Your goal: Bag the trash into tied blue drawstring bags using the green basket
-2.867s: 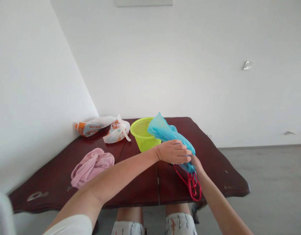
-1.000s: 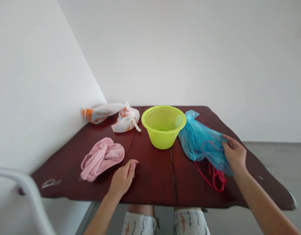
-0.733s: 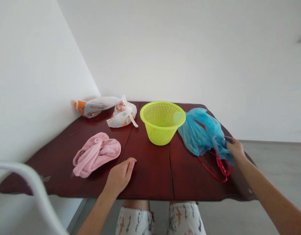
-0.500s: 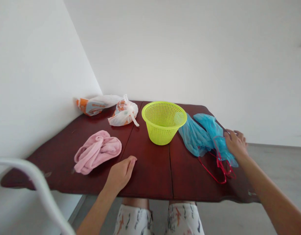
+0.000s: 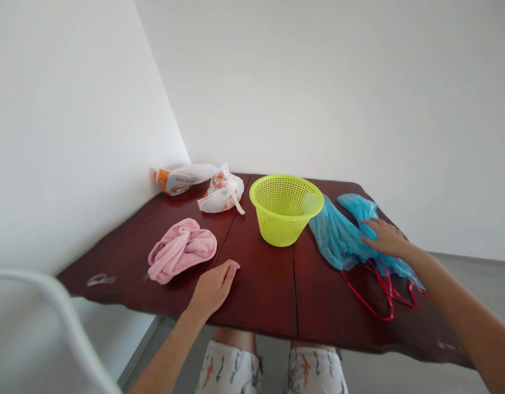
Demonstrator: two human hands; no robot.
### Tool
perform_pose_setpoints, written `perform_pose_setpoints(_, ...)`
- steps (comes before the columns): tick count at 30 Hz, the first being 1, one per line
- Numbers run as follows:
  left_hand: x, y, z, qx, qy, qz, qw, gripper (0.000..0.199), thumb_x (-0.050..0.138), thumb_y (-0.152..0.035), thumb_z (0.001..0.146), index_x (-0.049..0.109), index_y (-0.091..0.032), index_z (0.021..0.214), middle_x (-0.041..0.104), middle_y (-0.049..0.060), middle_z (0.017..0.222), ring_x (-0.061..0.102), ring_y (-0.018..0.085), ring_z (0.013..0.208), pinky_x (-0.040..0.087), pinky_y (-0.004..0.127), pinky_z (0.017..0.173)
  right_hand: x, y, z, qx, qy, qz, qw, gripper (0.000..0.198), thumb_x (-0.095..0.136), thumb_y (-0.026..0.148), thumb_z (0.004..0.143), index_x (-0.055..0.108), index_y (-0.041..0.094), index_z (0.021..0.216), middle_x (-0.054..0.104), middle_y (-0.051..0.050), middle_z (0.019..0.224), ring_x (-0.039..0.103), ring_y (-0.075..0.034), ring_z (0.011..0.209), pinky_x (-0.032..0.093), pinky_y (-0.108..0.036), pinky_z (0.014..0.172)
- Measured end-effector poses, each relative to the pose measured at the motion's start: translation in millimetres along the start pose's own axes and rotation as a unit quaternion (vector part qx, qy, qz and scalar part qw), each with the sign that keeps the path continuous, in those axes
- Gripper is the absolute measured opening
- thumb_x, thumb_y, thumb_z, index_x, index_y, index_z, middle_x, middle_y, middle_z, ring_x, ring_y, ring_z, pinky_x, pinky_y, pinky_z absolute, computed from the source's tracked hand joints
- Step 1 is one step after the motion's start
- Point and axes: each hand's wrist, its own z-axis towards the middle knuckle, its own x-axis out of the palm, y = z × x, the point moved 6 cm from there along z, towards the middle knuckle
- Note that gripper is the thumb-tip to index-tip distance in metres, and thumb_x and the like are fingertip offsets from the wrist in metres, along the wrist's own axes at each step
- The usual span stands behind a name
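My left hand (image 5: 213, 289) rests at the front of the dark red table with its fingers curled in, and nothing shows in it. Just left of it lies a crumpled pink towel (image 5: 181, 249). On the right, my right hand (image 5: 383, 237) lies palm down over a thin blue plastic bag (image 5: 361, 208) with red drawstrings (image 5: 385, 287); its fingers are spread and it partly covers the bag. Another bunch of blue plastic (image 5: 334, 232) reaches toward the yellow-green mesh basket (image 5: 280, 230), which stands upright mid-table.
Two white and orange plastic bags stand at the back left: a knotted one (image 5: 221, 196) and a longer one (image 5: 176, 180) against the wall. The table (image 5: 260, 306) meets white walls behind and at left. A blurred white curved tube (image 5: 63, 312) crosses the lower left corner.
My right hand has moved inward from the bag's outer right edge onto its top, and its fingers have spread. The view has shifted slightly; my left hand stays in place.
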Motion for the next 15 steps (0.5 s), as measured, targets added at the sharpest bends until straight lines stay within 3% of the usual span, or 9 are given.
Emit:
perform_pose_setpoints(3, -16, -13, 10, -0.002, -0.052, -0.05, 0.997, 0.033, 0.052, -0.047, 0.124, 0.077, -0.027, 0.129, 0.088, 0.005, 0.111, 0.086, 0.027, 0.101, 0.068, 0.039, 0.088, 36, 29, -19, -0.03, 0.045, 0.0, 0.999, 0.097, 0.082, 0.069, 0.09, 0.064, 0.023, 0.174, 0.052, -0.025, 0.187, 0.047, -0.054, 0.175, 0.033, -0.07, 0.147)
perform_pose_setpoints(6, -50, -56, 32, 0.097, -0.157, -0.07, 0.98, 0.032, 0.069, -0.044, 0.119, 0.071, -0.028, 0.147, 0.078, 0.013, 0.149, 0.08, 0.031, 0.134, 0.071, 0.042, 0.098, 72, 63, -45, -0.057, 0.091, 0.018, 0.994, 0.119, 0.089, 0.077, 0.082, 0.058, 0.017, 0.179, 0.054, -0.03, 0.183, 0.051, -0.055, 0.172, 0.042, -0.066, 0.143)
perform_pose_setpoints(7, -61, -75, 41, 0.142, -0.183, -0.055, 0.971, 0.04, 0.073, -0.043, 0.117, 0.068, -0.03, 0.155, 0.069, 0.015, 0.165, 0.07, 0.034, 0.152, 0.069, 0.049, 0.112, 78, 73, -52, -0.06, 0.086, 0.031, 0.994, 0.116, 0.091, 0.075, 0.08, 0.062, 0.015, 0.176, 0.058, -0.031, 0.179, 0.054, -0.056, 0.168, 0.044, -0.067, 0.141)
perform_pose_setpoints(9, -75, -111, 65, 0.213, -0.199, -0.006, 0.957, 0.061, 0.078, -0.041, 0.115, 0.057, -0.033, 0.172, 0.044, 0.018, 0.189, 0.044, 0.04, 0.178, 0.052, 0.065, 0.137, 82, 91, -63, -0.063, 0.054, 0.063, 0.995, 0.095, 0.09, 0.066, 0.083, 0.075, 0.015, 0.161, 0.07, -0.031, 0.164, 0.065, -0.054, 0.157, 0.048, -0.066, 0.136)
perform_pose_setpoints(11, -79, -138, 92, 0.257, -0.179, 0.035, 0.949, 0.079, 0.082, -0.039, 0.113, 0.046, -0.036, 0.183, 0.022, 0.018, 0.201, 0.025, 0.044, 0.187, 0.037, 0.073, 0.146, 79, 104, -69, -0.063, 0.027, 0.095, 0.993, 0.063, 0.083, 0.06, 0.09, 0.085, 0.019, 0.137, 0.081, -0.026, 0.143, 0.076, -0.048, 0.139, 0.055, -0.061, 0.127)
perform_pose_setpoints(13, -77, -152, 116, 0.277, -0.164, 0.066, 0.944, 0.072, 0.084, -0.034, 0.112, 0.055, -0.035, 0.178, 0.026, 0.017, 0.2, 0.025, 0.045, 0.187, 0.034, 0.076, 0.147, 72, 113, -72, -0.062, 0.021, 0.123, 0.99, 0.042, 0.074, 0.061, 0.098, 0.086, 0.023, 0.11, 0.088, -0.017, 0.116, 0.084, -0.041, 0.113, 0.064, -0.054, 0.112)
perform_pose_setpoints(15, -73, -156, 132, 0.275, -0.161, 0.077, 0.945, 0.043, 0.082, -0.029, 0.112, 0.074, -0.031, 0.154, 0.049, 0.016, 0.189, 0.042, 0.044, 0.18, 0.041, 0.075, 0.145, 56, 118, -75, -0.054, 0.009, 0.147, 0.988, 0.048, 0.066, 0.07, 0.105, 0.079, 0.026, 0.089, 0.085, -0.01, 0.091, 0.082, -0.036, 0.089, 0.069, -0.049, 0.09)
